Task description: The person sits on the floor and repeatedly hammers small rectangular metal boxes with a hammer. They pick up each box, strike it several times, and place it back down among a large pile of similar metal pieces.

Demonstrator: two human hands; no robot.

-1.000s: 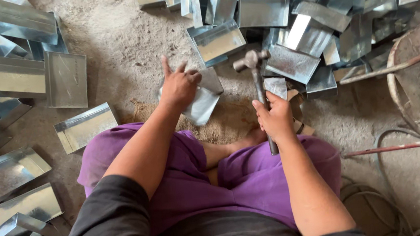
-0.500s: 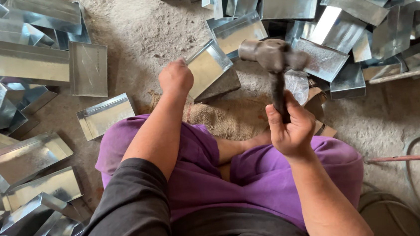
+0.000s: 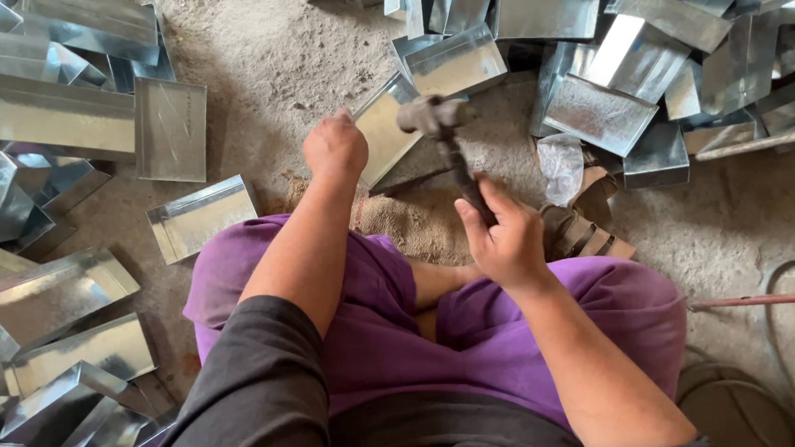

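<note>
Person sits cross-legged on the floor in purple trousers (image 3: 520, 337). Right hand (image 3: 507, 238), middle of the frame, is wrapped around the dark handle of a hammer (image 3: 443, 135), head raised. Left hand (image 3: 335, 148) is curled into a loose fist, pinning a sheet-metal tray (image 3: 386, 139) just above the burlap sack (image 3: 416, 222). I'd say keep that tray flat and the knuckles well off the strike line, short controlled taps. Piles of shiny trays (image 3: 58, 118) fill the upper left and upper right.

Your one view sits on your head, looking steeply down — close over your lap, the sandy floor (image 3: 253, 65) just beyond.
</note>
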